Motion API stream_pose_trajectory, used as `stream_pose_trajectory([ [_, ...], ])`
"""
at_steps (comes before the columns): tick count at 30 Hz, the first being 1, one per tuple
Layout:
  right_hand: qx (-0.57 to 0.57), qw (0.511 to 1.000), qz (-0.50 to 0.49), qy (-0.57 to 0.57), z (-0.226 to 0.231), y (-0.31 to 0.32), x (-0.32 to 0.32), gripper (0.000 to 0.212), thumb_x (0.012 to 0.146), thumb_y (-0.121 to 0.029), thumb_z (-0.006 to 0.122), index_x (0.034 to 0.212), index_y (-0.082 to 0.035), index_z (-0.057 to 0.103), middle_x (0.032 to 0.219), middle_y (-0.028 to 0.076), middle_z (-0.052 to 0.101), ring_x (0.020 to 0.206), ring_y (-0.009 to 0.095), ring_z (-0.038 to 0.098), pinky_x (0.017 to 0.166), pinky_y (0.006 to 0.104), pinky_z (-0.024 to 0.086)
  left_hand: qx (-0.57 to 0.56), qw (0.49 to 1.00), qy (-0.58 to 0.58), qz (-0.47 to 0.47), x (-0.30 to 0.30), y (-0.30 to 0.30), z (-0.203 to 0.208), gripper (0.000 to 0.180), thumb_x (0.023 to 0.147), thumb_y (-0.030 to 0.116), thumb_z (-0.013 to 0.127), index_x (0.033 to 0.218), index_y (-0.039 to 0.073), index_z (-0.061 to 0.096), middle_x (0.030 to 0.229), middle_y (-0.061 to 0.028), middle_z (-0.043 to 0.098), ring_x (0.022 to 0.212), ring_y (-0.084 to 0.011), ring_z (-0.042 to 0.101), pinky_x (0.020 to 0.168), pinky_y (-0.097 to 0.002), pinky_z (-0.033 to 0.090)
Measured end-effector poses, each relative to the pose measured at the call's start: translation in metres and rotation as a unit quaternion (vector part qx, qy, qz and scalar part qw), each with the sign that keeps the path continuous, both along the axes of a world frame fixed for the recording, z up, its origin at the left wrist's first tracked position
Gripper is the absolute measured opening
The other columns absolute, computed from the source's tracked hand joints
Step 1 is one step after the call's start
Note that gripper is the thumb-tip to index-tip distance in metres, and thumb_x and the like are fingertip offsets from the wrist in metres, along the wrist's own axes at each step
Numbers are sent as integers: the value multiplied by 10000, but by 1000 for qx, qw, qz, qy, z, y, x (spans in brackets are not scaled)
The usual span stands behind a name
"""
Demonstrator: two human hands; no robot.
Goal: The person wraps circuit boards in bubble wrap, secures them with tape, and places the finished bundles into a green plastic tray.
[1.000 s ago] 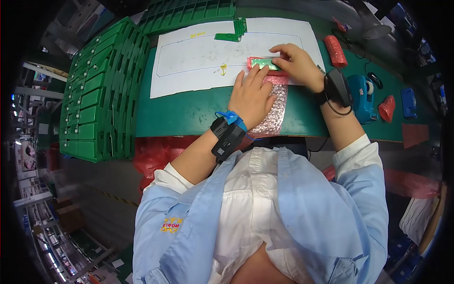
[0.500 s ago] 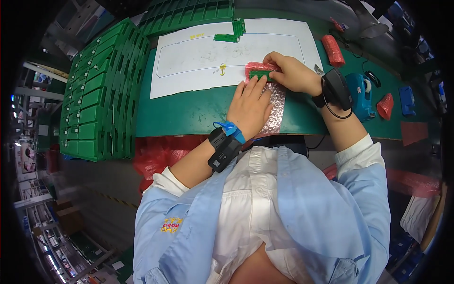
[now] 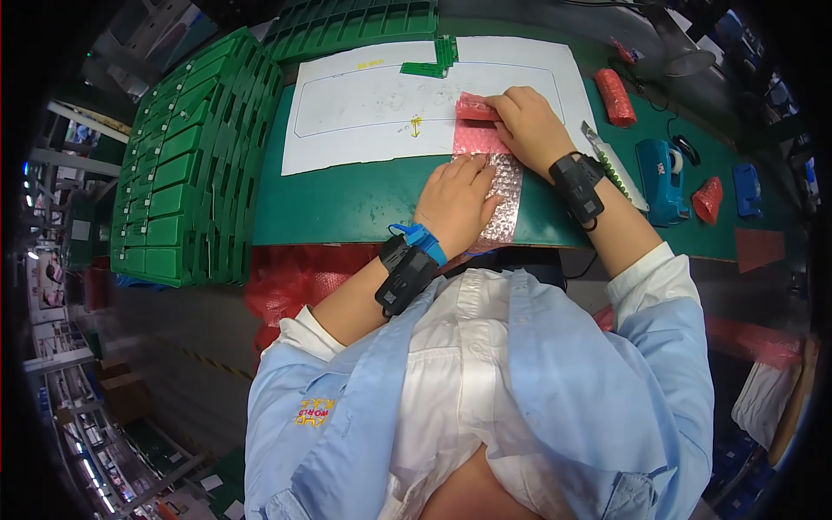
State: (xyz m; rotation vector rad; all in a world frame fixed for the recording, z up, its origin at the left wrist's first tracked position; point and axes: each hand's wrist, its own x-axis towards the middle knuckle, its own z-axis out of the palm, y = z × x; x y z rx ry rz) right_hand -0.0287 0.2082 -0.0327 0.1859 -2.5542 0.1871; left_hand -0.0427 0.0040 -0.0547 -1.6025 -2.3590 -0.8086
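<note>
My right hand (image 3: 530,130) pinches the folded end of a strip of red bubble wrap (image 3: 479,139) over the near part of a white paper sheet (image 3: 347,113). The green circuit board seen there a moment earlier is out of sight, so I cannot tell whether it lies inside the fold. Flat on the lower part of the strip, my left hand (image 3: 455,198) rests with fingers stretched out. From under it the wrap runs toward me over the table's front edge. More green circuit boards (image 3: 425,69) lie at the sheet's far edge.
Green trays (image 3: 160,186) stand stacked at the left, with another tray (image 3: 355,30) behind the sheet. By my right forearm are a cutter knife (image 3: 614,165) and a teal tape dispenser (image 3: 660,182). Farther right lie a red bubble-wrap bundle (image 3: 615,98) and a blue holder (image 3: 746,191).
The circuit board between my hands has gone from sight. My right hand has shifted the folded wrap slightly away from me, and more pink strip shows. The cutter knife has come into view.
</note>
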Motion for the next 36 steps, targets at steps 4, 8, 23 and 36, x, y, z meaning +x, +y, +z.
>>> stream_pose_trajectory([
  [4,-13,1000,25,-4,0,-9,8,287,773,-47,680,1055,-72,637,908,112,583,937,321,572,836,410,476,-1,1000,-5,-1,0,-2,-1,383,851,251,667,1151,18,616,1233,-149,594,1189,-321,523,1012,-433,403],
  [8,-13,999,32,30,0,-16,9,255,775,-56,702,1025,-81,661,926,116,591,915,325,586,809,404,490,-3,1000,3,-6,1,-1,1,375,849,251,668,1135,12,620,1208,-151,603,1167,-320,533,1007,-431,407],
  [23,-64,996,50,-27,2,-3,9,307,780,-55,717,1081,-79,660,979,130,609,890,329,616,774,395,518,-16,999,8,-50,-14,6,15,195,827,234,681,820,42,645,818,-103,607,795,-291,624,713,-418,504],
  [36,-64,995,73,15,-2,-2,20,256,841,-59,609,1094,-64,650,1031,115,635,956,319,618,834,405,503,67,996,50,-21,-25,19,19,319,817,271,705,1010,35,609,1289,-155,525,1213,-312,492,984,-451,420],
])
